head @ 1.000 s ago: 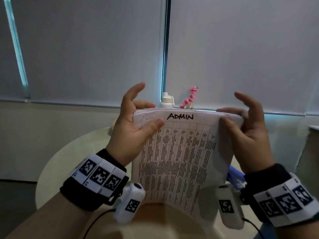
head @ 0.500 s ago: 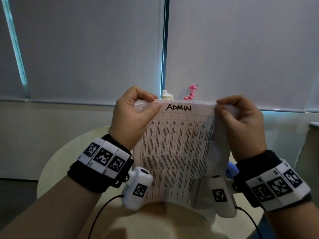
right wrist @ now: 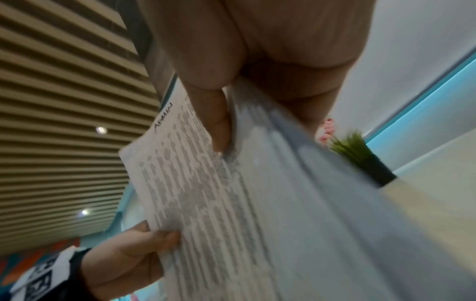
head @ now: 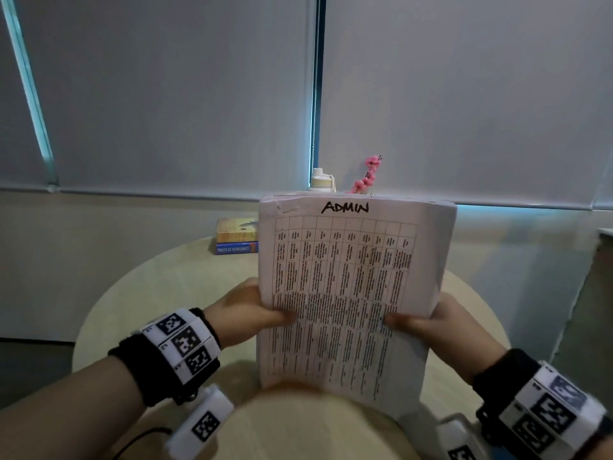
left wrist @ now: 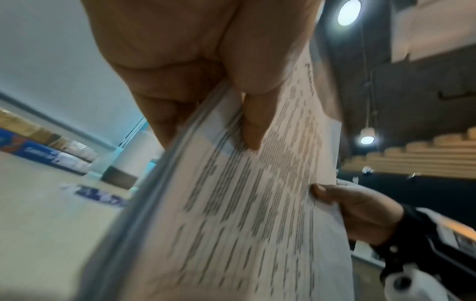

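The left hand (head: 245, 313) and the right hand (head: 428, 322) each pinch one side edge of the stack of papers (head: 348, 293) about halfway up. The thumbs lie on the printed front sheet and the fingers sit behind, so each grip is clamped on the stack. The stack stands upright between the hands over the near part of the bench (head: 132, 293), with its "ADMIN" heading at the top. I cannot tell whether its lower edge touches the bench.

The main risk is likely in the pinch itself. The stack is thick, and the left wrist view shows its sheet edges slightly stepped. If either grip loosens, inner sheets could slide down and fan out. The upper half has no support, so it may bow and flop over. Lowering it unevenly could crumple the bottom corners.

Farther back lie two books (head: 237, 237). A bottle (head: 321, 182) and pink flowers (head: 368, 174) show just above the top edge. A stack tipping away could knock them.
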A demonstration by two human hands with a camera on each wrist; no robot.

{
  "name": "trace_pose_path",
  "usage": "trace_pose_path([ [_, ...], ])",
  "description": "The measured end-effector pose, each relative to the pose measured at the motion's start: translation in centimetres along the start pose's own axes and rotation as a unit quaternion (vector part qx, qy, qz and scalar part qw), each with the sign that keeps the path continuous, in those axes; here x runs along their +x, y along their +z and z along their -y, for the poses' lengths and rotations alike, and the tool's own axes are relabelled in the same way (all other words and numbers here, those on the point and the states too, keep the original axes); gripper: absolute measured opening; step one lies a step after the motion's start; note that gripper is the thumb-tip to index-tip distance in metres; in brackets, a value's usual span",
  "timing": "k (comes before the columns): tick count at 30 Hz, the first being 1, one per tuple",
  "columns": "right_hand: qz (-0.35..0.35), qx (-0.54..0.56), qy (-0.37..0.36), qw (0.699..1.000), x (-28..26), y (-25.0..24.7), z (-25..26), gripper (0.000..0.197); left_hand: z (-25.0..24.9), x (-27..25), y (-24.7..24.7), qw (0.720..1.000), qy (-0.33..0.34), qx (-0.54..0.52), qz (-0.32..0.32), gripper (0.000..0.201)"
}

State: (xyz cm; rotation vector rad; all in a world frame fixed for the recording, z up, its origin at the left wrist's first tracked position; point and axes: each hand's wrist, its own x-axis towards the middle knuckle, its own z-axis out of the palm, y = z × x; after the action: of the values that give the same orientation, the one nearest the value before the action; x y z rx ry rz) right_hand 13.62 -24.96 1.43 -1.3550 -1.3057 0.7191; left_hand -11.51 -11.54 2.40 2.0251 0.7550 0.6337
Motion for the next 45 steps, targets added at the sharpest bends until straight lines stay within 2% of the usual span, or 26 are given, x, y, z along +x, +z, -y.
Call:
trace_pose_path([
  [3, 0.105, -0.097, 0.13, 0.981, 0.0, -1.0, -1.9, 0.043, 1.8, -0.3, 0.3, 0.993, -0.064, 0.032, 0.089, 0.033],
  [6, 0.11, -0.174, 0.199, 0.958, 1.2, -1.2, -2.4, 0.027, 2.5, 0.5, 0.3, 0.991, -0.097, 0.038, 0.082, 0.026],
  [9, 0.073, -0.195, 0.204, 0.956, 3.5, -1.0, -2.4, 0.011, 2.8, 2.3, -0.4, 0.991, -0.107, 0.08, 0.029, 0.017],
  [14, 0.019, -0.21, 0.221, 0.952, 7.8, 0.4, -2.5, 0.005, 4.4, 6.0, -1.7, 0.976, -0.168, 0.141, 0.004, 0.023],
  [17, 0.045, -0.335, 0.247, 0.908, 9.8, 1.5, -3.2, 0.021, 5.1, 7.9, -1.7, 0.959, -0.195, 0.207, 0.02, 0.029],
  [19, 0.072, -0.381, 0.26, 0.884, 10.5, 2.0, -3.7, 0.024, 5.7, 8.9, -1.4, 0.945, -0.217, 0.244, 0.032, 0.034],
  [25, 0.079, -0.375, 0.314, 0.868, 12.4, 2.5, -5.3, 0.031, 7.8, 10.6, -0.6, 0.912, -0.246, 0.324, 0.057, 0.044],
  [30, 0.089, -0.354, 0.338, 0.868, 13.6, 2.8, -5.4, 0.018, 8.6, 11.7, -1.0, 0.899, -0.263, 0.346, 0.058, 0.044],
  [33, 0.113, -0.414, 0.31, 0.849, 14.6, 3.0, -6.1, 0.008, 9.0, 12.5, -1.2, 0.894, -0.27, 0.354, 0.044, 0.04],
  [35, 0.123, -0.448, 0.31, 0.829, 15.1, 2.9, -6.5, 0.012, 9.2, 12.9, -1.2, 0.891, -0.275, 0.36, 0.036, 0.036],
  [36, 0.119, -0.439, 0.315, 0.833, 15.1, 2.8, -6.4, 0.012, 9.2, 13.0, -1.2, 0.889, -0.277, 0.363, 0.036, 0.032],
  [38, 0.099, -0.425, 0.313, 0.843, 15.1, 1.7, -6.0, 0.029, 9.3, 13.1, -1.2, 0.889, -0.277, 0.363, 0.033, 0.028],
  [40, 0.072, -0.487, 0.278, 0.825, 14.5, -0.6, -5.1, 0.044, 9.3, 12.8, -1.3, 0.888, -0.281, 0.363, 0.022, 0.032],
  [42, 0.024, -0.561, 0.246, 0.79, 13.6, -3.4, -4.7, 0.057, 9.3, 12.3, -1.6, 0.885, -0.286, 0.368, 0.01, 0.035],
  [45, 0.026, -0.615, 0.28, 0.736, 11.5, -6.7, -4.8, 0.059, 9.1, 11.5, -1.9, 0.889, -0.29, 0.355, 0.012, 0.036],
])
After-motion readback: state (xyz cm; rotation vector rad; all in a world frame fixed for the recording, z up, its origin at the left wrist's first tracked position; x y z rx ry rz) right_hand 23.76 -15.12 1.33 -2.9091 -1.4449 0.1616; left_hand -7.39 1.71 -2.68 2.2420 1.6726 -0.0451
